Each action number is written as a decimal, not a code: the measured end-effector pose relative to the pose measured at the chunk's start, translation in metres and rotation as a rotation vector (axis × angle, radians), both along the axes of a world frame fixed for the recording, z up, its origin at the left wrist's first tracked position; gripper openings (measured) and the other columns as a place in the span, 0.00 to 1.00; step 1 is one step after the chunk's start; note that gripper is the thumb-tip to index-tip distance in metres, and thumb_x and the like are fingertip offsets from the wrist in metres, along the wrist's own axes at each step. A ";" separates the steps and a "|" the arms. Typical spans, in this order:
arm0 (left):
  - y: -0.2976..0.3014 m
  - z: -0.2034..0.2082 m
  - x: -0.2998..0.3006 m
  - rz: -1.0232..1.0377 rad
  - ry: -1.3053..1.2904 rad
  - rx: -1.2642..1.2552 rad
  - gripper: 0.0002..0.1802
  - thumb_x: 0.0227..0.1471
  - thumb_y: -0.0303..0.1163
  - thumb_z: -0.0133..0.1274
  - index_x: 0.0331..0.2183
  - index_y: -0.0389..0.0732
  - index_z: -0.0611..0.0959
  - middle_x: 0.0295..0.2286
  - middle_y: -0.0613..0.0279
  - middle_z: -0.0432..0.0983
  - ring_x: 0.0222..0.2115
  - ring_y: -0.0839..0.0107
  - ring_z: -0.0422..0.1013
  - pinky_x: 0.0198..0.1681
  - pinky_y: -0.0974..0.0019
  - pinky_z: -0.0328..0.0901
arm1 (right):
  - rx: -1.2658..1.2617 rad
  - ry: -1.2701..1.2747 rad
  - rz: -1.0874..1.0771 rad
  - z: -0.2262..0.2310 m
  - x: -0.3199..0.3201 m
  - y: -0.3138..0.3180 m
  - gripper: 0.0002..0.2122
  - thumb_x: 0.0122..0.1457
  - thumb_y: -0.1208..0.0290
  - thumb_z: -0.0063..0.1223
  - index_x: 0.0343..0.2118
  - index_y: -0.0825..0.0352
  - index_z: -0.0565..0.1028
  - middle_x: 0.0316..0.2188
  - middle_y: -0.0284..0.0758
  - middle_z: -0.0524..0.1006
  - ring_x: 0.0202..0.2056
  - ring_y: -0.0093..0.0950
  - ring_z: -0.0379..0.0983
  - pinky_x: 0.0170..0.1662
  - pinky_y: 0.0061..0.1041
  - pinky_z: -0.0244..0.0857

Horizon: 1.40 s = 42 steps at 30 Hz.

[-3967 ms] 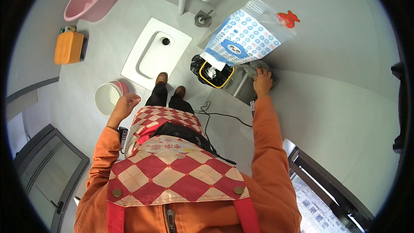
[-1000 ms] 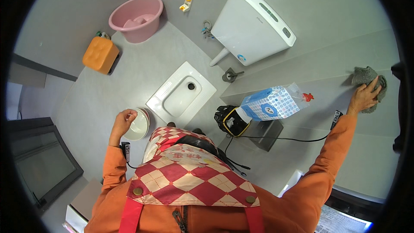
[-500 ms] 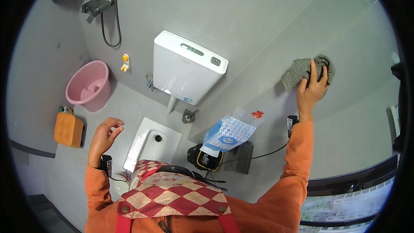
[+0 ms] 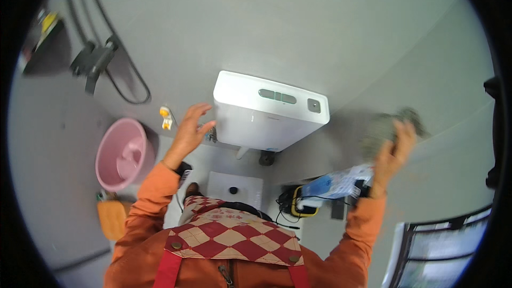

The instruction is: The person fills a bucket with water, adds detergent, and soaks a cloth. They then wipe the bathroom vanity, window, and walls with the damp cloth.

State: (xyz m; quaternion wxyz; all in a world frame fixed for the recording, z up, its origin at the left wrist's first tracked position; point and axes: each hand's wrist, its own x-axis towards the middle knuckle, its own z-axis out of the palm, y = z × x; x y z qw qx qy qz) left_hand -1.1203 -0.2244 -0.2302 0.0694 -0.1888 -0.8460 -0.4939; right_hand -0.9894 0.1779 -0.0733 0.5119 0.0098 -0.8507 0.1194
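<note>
A grey-green cleaning cloth is against the grey wall on the right, blurred by motion. My right hand has its fingers on it. My left hand is raised beside the left end of the white toilet cistern, with curved fingers apart and nothing in them. I cannot tell if it touches the cistern. Low between my arms is the white squat toilet, partly hidden by my checked apron.
A pink tub and an orange stool stand left. Above are a dark shower mixer and a corner shelf. A blue-and-white package and a black-yellow bag with cables sit below my right hand.
My left hand has risen from low on the left to the cistern's left end. My right hand stays with the cloth at the right wall. The whole view has shifted.
</note>
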 end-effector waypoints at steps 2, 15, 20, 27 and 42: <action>0.001 -0.009 -0.046 -0.045 0.145 -0.191 0.29 0.47 0.31 0.56 0.51 0.43 0.66 0.52 0.54 0.58 0.48 0.60 0.62 0.46 0.65 0.62 | -0.109 -0.255 0.048 -0.047 -0.057 -0.063 0.21 0.39 0.85 0.45 0.39 0.62 0.75 0.44 0.41 0.68 0.48 0.40 0.62 0.51 0.35 0.56; -0.003 -0.044 -0.117 -0.300 0.011 -0.061 0.38 0.45 0.31 0.57 0.54 0.36 0.57 0.52 0.45 0.57 0.49 0.54 0.62 0.50 0.61 0.59 | 0.085 -0.430 -0.012 -0.169 -0.212 -0.168 0.18 0.38 0.83 0.50 0.35 0.62 0.76 0.43 0.32 0.74 0.39 0.34 0.69 0.38 0.31 0.64; 0.003 -0.042 -0.122 -0.265 0.184 -0.147 0.37 0.45 0.33 0.57 0.54 0.38 0.60 0.54 0.45 0.55 0.51 0.50 0.61 0.49 0.60 0.61 | -0.007 -0.488 -0.476 -0.165 -0.197 -0.063 0.18 0.44 0.80 0.50 0.42 0.60 0.74 0.47 0.27 0.71 0.42 0.34 0.63 0.40 0.34 0.59; 0.003 -0.033 -0.128 -0.269 0.208 -0.348 0.38 0.42 0.38 0.59 0.53 0.37 0.63 0.52 0.42 0.58 0.39 0.49 0.69 0.41 0.57 0.65 | -0.175 -0.498 -0.561 -0.164 -0.233 -0.115 0.09 0.38 0.76 0.54 0.27 0.63 0.76 0.32 0.34 0.74 0.36 0.37 0.65 0.34 0.38 0.62; -0.014 -0.030 -0.148 -0.474 0.213 -0.361 0.38 0.43 0.37 0.58 0.55 0.40 0.61 0.51 0.42 0.60 0.45 0.48 0.66 0.43 0.58 0.64 | 0.003 -0.355 -0.569 -0.162 -0.203 -0.102 0.09 0.39 0.79 0.50 0.27 0.64 0.75 0.29 0.32 0.75 0.31 0.35 0.68 0.29 0.33 0.65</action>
